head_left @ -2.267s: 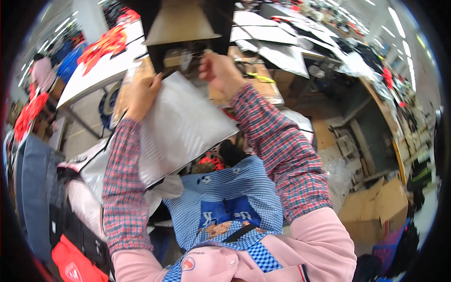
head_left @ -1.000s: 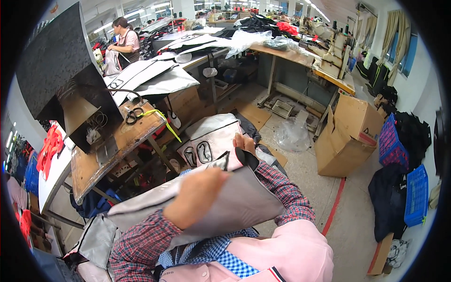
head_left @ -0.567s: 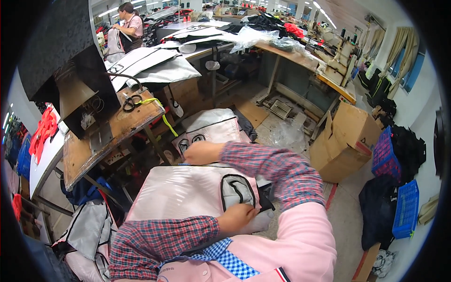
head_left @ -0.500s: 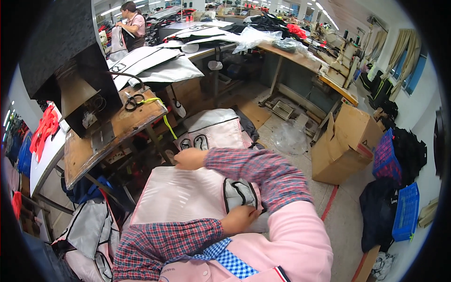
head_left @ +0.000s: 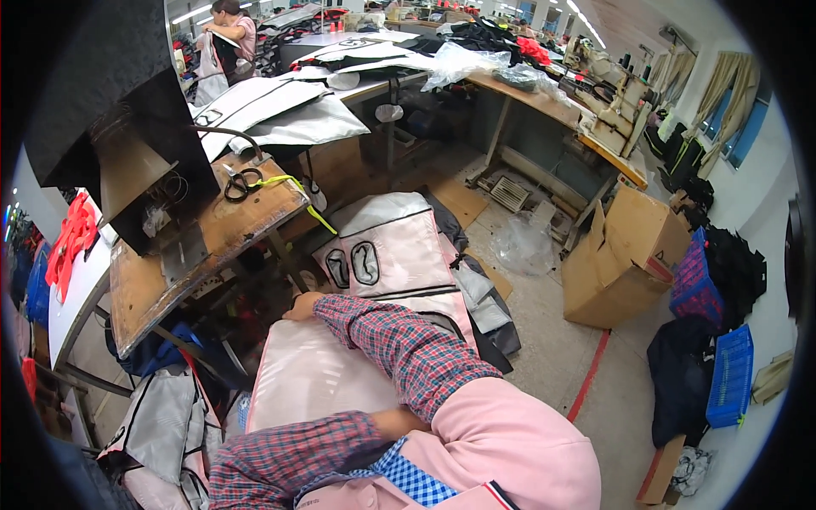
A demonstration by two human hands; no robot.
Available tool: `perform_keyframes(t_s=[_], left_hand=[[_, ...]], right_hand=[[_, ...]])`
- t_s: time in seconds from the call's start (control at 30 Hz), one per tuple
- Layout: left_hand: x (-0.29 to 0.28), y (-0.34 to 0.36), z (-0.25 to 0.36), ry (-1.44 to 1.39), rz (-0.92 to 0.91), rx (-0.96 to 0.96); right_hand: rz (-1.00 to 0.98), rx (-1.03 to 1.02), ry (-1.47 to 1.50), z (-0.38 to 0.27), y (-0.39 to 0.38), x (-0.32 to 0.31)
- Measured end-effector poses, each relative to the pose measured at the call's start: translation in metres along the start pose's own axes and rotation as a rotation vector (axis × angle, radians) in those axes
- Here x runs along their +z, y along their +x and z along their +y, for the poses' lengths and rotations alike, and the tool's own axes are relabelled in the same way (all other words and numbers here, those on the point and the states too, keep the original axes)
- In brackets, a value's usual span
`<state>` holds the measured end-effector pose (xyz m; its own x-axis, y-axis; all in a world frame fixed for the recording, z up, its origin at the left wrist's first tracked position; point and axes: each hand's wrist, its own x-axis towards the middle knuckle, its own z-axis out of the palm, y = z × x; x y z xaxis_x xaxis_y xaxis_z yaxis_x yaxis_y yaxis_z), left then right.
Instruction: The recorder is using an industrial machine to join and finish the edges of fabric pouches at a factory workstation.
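A shiny pink fabric piece (head_left: 319, 361) lies in front of me, its right part covered by my right arm. My right hand (head_left: 302, 307) reaches across to its far left corner, fingers curled down on the edge there. Lower down, my left hand (head_left: 398, 422) rests near the piece's close side; its fingers are hidden beneath my right forearm. Just beyond lies another pink and silver piece (head_left: 408, 251) with black trim and two black-rimmed oval openings. Both my forearms wear plaid sleeve covers.
A wooden worktable (head_left: 217, 246) with black-handled scissors (head_left: 244, 184) and a yellow strip stands at the left. More sewn pieces (head_left: 157, 416) are heaped at lower left. A cardboard box (head_left: 625, 259) and a blue basket (head_left: 731, 378) stand right. Another person (head_left: 231, 34) works far back.
My right arm has swung left and down, its hand now at the piece's corner. The piece's oval mesh part and my left fingers have become covered by that arm.
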<state>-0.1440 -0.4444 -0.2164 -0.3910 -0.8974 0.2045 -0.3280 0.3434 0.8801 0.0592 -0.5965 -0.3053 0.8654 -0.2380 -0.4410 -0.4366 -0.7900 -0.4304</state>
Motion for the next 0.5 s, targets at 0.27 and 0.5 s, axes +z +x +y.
perform_keyframes(t_s=[0.27,0.5], left_hand=[[-0.181,-0.108,0.038,0.382,0.788,-0.455],[-0.251,-0.268,-0.012,-0.028,1.362,-0.597]], right_hand=[[0.042,-0.410,0.001,-0.057,-0.006,-0.023],[0.021,-0.723,0.162,-0.126,-0.056,-0.071]])
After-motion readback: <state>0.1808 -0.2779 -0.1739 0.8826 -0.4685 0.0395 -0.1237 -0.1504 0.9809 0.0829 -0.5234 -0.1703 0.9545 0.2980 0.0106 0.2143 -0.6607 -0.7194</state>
